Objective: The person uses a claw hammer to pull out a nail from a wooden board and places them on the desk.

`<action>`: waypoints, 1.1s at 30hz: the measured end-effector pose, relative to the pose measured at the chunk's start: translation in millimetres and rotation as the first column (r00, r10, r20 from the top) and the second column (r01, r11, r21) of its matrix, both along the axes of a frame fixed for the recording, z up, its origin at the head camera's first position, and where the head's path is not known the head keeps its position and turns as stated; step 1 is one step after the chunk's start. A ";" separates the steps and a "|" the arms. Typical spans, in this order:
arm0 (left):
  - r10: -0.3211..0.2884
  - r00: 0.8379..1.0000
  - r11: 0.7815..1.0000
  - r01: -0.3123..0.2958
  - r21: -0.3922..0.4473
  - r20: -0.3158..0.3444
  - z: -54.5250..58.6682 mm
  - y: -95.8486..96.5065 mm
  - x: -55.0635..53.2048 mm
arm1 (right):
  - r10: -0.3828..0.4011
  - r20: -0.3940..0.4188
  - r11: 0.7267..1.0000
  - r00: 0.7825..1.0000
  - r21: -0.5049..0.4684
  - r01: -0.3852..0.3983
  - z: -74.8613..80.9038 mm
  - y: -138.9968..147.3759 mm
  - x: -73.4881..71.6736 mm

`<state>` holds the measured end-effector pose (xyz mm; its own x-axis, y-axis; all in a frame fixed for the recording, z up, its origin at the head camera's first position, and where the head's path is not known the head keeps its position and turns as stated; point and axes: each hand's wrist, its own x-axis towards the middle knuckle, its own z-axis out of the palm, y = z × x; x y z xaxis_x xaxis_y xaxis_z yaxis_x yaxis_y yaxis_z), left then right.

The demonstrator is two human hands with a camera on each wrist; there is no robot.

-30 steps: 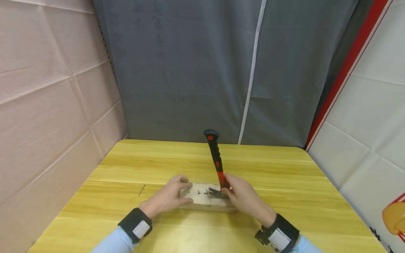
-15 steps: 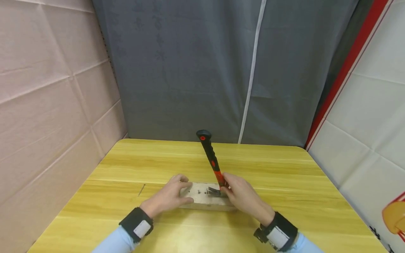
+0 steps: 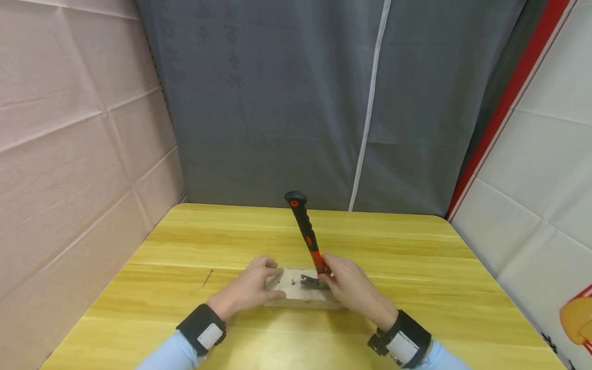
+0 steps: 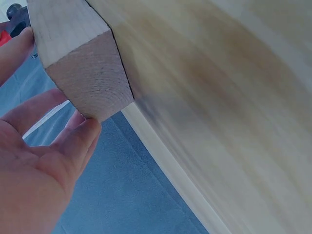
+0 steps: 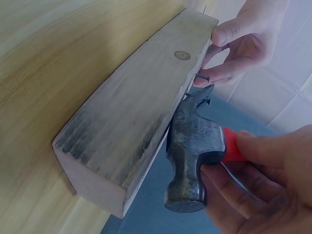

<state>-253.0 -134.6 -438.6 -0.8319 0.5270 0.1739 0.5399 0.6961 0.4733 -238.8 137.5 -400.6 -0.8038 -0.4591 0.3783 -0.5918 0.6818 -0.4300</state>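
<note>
A claw hammer stands on its head on a wooden block, its black and red handle pointing up and leaning left. My right hand pinches the red neck just above the steel head. In the right wrist view the hammer head lies against the nailed face, with a nail at its claw. Another nail sticks out of the block closer to the left hand. My left hand grips the block's left end between thumb and fingers. The block's plain end grain shows in the left wrist view.
A loose nail lies on the yellow wooden table, left of the left hand. A grey curtain hangs behind the table's far edge. Pale cloth walls stand at both sides.
The hammer's handle has tipped to the left and its head has shifted slightly left along the block, with the right hand following. The left hand keeps its hold on the block.
</note>
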 end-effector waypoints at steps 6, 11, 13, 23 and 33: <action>0.005 1.000 1.000 -0.005 -0.006 0.007 0.1 0.9 0.0 | 0.028 -0.017 0.999 0.999 -0.020 -0.028 -1.8 0.4 -0.9; 0.009 1.000 1.000 -0.009 -0.017 0.000 0.4 2.1 0.6 | 0.036 -0.001 0.999 0.999 -0.039 -0.036 -3.1 1.5 -1.2; 0.012 1.000 1.000 -0.012 -0.022 -0.002 0.8 2.8 0.7 | 0.038 0.017 0.998 0.999 -0.051 -0.037 -3.7 2.0 -1.2; 0.015 1.000 0.999 -0.015 -0.046 -0.008 1.1 3.4 0.7 | 0.068 0.086 0.988 0.994 -0.144 -0.055 -7.2 6.5 -1.4; 0.014 1.000 0.998 -0.015 -0.056 -0.012 1.6 5.0 1.5 | 0.083 0.049 0.985 0.995 -0.157 -0.074 -11.2 11.7 -3.2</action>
<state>-251.5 -129.6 -437.0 -0.8378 0.5238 0.1541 0.5345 0.7293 0.4271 -242.0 149.2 -411.8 -0.7895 -0.4606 0.4057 -0.6129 0.5567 -0.5607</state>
